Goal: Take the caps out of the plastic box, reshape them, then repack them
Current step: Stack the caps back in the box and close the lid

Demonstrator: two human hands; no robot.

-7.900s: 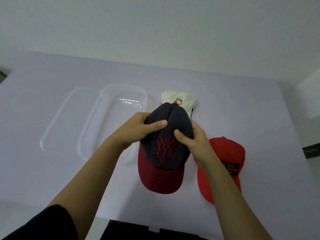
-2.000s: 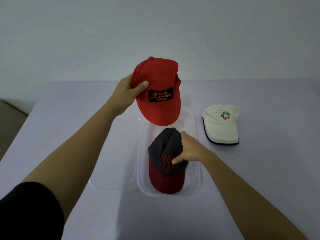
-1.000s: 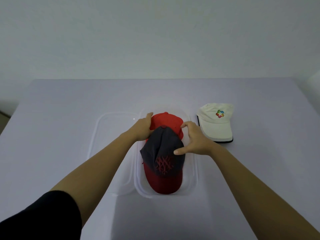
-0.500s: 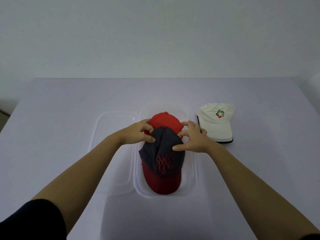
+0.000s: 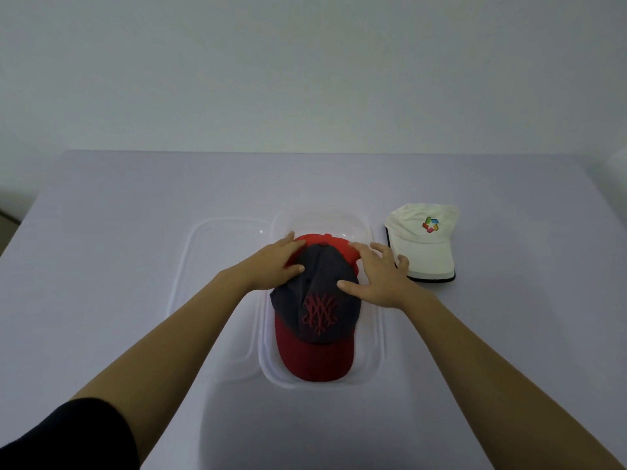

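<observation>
A clear plastic box (image 5: 377,334) sits at the table's middle. In it lies a dark cap with a red brim and red embroidery (image 5: 319,317), brim toward me. Behind it, partly tucked under its crown, is a red cap (image 5: 334,241), only its top showing. My left hand (image 5: 274,266) rests flat on the left side of both crowns, thumb on the dark cap. My right hand (image 5: 381,278) lies on the right side with fingers spread, thumb touching the dark cap. A white cap with a colourful logo (image 5: 424,247) lies on the table right of the box.
The box's clear lid (image 5: 207,266) lies flat on the table, touching the box's left side. The pale purple table (image 5: 101,266) ends at a plain wall behind. Its left edge drops off near the frame's left side.
The red cap went from my left hand into the box behind the dark cap. Both hands pinched the crowns half a second ago; now they lie flatter, and the right hand's fingers have spread.
</observation>
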